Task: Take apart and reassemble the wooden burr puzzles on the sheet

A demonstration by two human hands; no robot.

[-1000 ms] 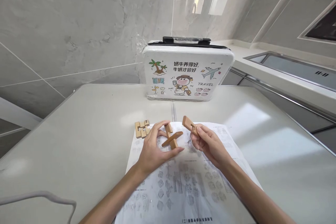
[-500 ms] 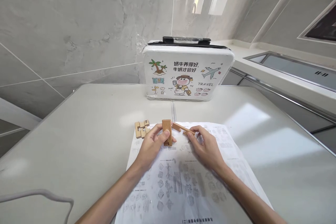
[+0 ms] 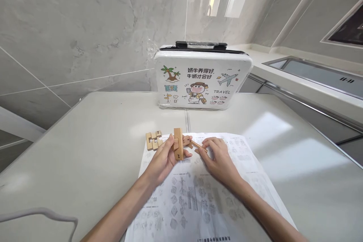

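Observation:
My left hand (image 3: 164, 160) grips joined wooden pieces, one of them an upright wooden block (image 3: 178, 151) marked 2, with another piece crossing behind it. Between the fingers of my right hand (image 3: 219, 157) is a thin notched wooden piece (image 3: 198, 145), slanting toward the pieces at my left hand. Whether the two touch is hard to tell. Several light wooden blocks (image 3: 149, 145), one marked 3, lie grouped just left of my left hand. Under both hands is a printed paper sheet (image 3: 195, 211) with small diagrams.
A white plastic-wrapped case (image 3: 176, 60) with cartoon prints stands at the back of the pale table (image 3: 93, 136). A grey cable (image 3: 48, 211) lies at the front left. To the right runs a counter (image 3: 306, 79), beyond the table's edge.
My left hand has turned the upright block, so its 2 and a crossing piece now show. My right hand's piece has tilted more steeply and moved slightly left and down.

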